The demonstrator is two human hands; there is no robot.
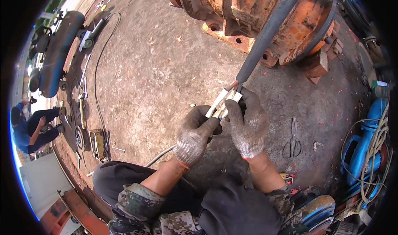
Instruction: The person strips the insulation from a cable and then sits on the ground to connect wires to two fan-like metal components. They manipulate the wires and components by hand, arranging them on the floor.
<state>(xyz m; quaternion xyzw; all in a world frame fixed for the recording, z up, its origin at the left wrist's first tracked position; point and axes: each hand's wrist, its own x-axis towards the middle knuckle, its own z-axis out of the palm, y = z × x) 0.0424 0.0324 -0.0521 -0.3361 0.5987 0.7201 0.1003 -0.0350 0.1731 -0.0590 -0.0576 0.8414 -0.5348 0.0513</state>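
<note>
A thick black cable point(263, 40) runs down from the top to my hands, splitting into thinner cores near its end, with white strips or sleeves point(217, 102) around them. My left hand point(194, 133), in a dirty grey knit glove, is closed on the lower left of the white-wrapped cores. My right hand point(247, 125), gloved alike, grips them from the right, its thumb pressed on the white pieces. The fingertips behind the bundle are hidden. A pair of scissors point(293, 144) lies on the ground right of my right hand.
A rusty orange machine housing point(244, 11) stands ahead on concrete ground point(149, 81). At left, a person point(31, 129) in blue sits beside tools, a blue-black cylinder point(58, 54) and a small box point(98, 144). A blue pump casing point(365, 148) with coiled rope is at right.
</note>
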